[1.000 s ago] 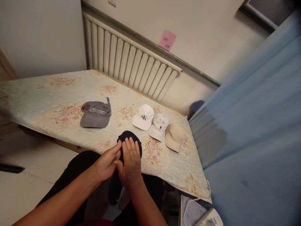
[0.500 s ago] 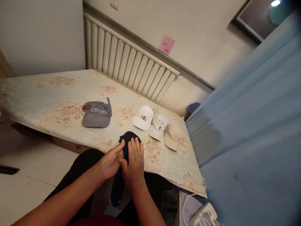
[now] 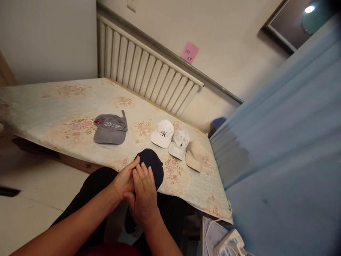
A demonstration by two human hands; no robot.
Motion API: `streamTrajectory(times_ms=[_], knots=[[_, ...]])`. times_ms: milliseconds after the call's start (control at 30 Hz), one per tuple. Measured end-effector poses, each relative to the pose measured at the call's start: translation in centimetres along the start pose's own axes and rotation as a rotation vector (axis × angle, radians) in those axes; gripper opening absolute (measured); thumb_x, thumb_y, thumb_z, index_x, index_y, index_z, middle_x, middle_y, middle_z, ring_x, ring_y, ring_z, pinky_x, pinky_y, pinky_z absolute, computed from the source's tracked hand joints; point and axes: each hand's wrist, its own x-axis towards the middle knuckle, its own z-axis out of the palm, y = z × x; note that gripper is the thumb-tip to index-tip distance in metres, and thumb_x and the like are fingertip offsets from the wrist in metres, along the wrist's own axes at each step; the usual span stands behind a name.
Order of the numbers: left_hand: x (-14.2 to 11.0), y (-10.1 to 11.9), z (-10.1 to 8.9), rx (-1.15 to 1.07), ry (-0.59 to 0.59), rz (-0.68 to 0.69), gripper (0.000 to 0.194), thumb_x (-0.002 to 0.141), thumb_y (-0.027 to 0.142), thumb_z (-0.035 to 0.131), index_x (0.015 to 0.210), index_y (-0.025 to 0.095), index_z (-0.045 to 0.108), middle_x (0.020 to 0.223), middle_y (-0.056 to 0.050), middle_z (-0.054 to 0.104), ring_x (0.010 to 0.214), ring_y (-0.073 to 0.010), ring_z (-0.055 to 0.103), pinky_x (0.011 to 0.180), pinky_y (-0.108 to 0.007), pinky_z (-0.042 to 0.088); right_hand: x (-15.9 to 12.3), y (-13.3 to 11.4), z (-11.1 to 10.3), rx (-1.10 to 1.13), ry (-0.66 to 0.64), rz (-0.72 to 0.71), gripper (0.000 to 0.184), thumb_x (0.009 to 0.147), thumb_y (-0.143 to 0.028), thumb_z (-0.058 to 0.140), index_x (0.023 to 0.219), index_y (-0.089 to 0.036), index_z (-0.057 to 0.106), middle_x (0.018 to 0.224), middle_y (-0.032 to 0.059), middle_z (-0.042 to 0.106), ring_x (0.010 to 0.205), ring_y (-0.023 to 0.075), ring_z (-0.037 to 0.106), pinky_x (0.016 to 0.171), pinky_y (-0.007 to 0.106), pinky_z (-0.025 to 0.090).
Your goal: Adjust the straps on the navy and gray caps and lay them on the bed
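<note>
A dark navy cap [image 3: 151,164] lies at the near edge of the floral-covered table [image 3: 53,106], its brim hanging down over my lap. My left hand [image 3: 124,179] grips the cap's left side with curled fingers. My right hand [image 3: 144,197] lies over the cap's near part, fingers together and pressed on the cloth. Farther back sit a grey cap [image 3: 110,128], a white cap with a black logo [image 3: 162,133], a second white cap [image 3: 179,144] and a beige cap [image 3: 195,155].
A white radiator [image 3: 149,73] runs along the wall behind the table, with a pink sticky note [image 3: 189,52] above it. A blue curtain [image 3: 287,142] fills the right side. A white device with a cable [image 3: 229,243] sits at the lower right. My dark-trousered legs are under the table edge.
My hands have drawn back slightly toward me on the navy cap, so more of its crown shows on the table. The other caps have not moved.
</note>
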Motion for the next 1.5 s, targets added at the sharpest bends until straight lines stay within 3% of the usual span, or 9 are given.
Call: streamTrajectory(times_ms=[300,433,733,933,1133,1500], knots=[[0.0,0.0,0.0,0.041,-0.014,-0.048,0.044,0.091,0.048,0.044,0.07,0.014,0.063,0.061,-0.011,0.07,0.063,-0.0247,0.07,0.067,-0.036,0.056,-0.3,0.0,0.1,-0.009,0.0,-0.001,0.061,0.094,-0.045,0.041,0.141,-0.005,0.035,0.145,0.0189,0.043,0.143,0.0278,0.026,0.115,0.055,0.027],[0.2,0.1,-0.4,0.002,-0.027,-0.08,0.042,0.093,0.045,0.044,0.072,0.014,0.063,0.06,-0.009,0.07,0.062,-0.022,0.07,0.069,-0.032,0.055,-0.4,0.0,0.0,0.002,-0.001,-0.002,0.059,0.095,-0.045,0.039,0.141,-0.006,0.035,0.145,0.0183,0.043,0.144,0.0275,0.025,0.115,0.056,0.027],[0.6,-0.1,-1.3,0.042,-0.145,-0.096,0.045,0.093,0.047,0.042,0.075,0.013,0.066,0.069,-0.011,0.072,0.072,-0.0229,0.071,0.077,-0.032,0.052,-0.6,0.2,0.2,-0.004,0.02,0.014,0.059,0.096,-0.044,0.039,0.141,-0.006,0.034,0.145,0.0196,0.043,0.143,0.027,0.026,0.115,0.055,0.028],[0.5,-0.4,-1.1,0.107,-0.151,-0.038,0.047,0.094,0.048,0.04,0.097,0.011,0.067,0.079,-0.013,0.074,0.085,-0.0266,0.071,0.088,-0.036,0.049,-0.7,0.7,0.6,-0.018,0.052,0.04,0.059,0.096,-0.042,0.04,0.141,-0.005,0.033,0.145,0.0205,0.043,0.144,0.0272,0.025,0.114,0.055,0.029],[0.4,-0.6,-0.8,0.127,-0.099,-0.019,0.053,0.093,0.051,0.041,0.121,0.009,0.058,0.095,-0.015,0.074,0.095,-0.0294,0.069,0.095,-0.04,0.045,-0.7,1.0,0.6,-0.032,0.053,0.055,0.061,0.096,-0.045,0.039,0.14,-0.004,0.035,0.144,0.0213,0.043,0.144,0.0282,0.024,0.114,0.056,0.029],[0.6,-0.8,-1.2,0.18,-0.049,0.047,0.055,0.092,0.048,0.046,0.131,0.008,0.051,0.106,-0.015,0.072,0.105,-0.0265,0.066,0.099,-0.035,0.042,-0.9,1.5,0.8,-0.066,0.09,0.065,0.059,0.098,-0.044,0.034,0.142,-0.005,0.031,0.144,0.0212,0.044,0.143,0.0285,0.025,0.113,0.057,0.029]])
